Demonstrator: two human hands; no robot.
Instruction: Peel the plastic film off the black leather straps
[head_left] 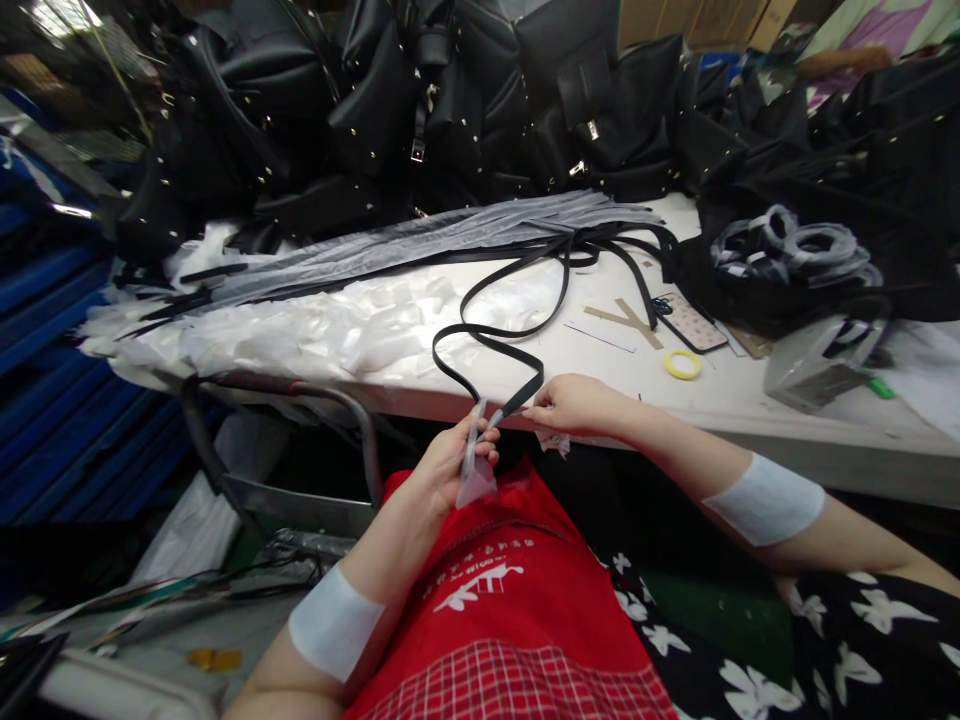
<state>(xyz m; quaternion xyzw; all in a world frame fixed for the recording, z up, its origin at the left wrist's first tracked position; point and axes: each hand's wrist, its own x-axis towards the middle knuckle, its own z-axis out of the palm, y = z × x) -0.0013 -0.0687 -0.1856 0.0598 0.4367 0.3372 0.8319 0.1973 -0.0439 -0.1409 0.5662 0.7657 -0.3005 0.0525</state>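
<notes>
Black strap [523, 394], one long loopy one, is what we've got on the go. It runs off the table [750, 428] edge toward us, just above our red apron [517, 590]. Our left hand [454, 450] has its fingers closed round the strap's near part plus some cloudy plastic film [475, 485], which pokes out below the palm. Our right hand [574, 405] is just beside it at the table edge, fingers bent in and tips close together. Can't tell if those tips are pinching anything, tbh.

Farther up, the strap snakes back over the tabletop in loose curves to other black straps. Left of those there's a long bundle [420, 240] in greyish film, and in front of it a messy heap of white film [337, 325]. Over on the right we've got a phone [690, 322], a yellow ring [667, 367] just in front of it and some brown strips [634, 322] lying crossed. Black bags [450, 110] are piled all along the back, and another person's arm [847, 62] shows top right.
</notes>
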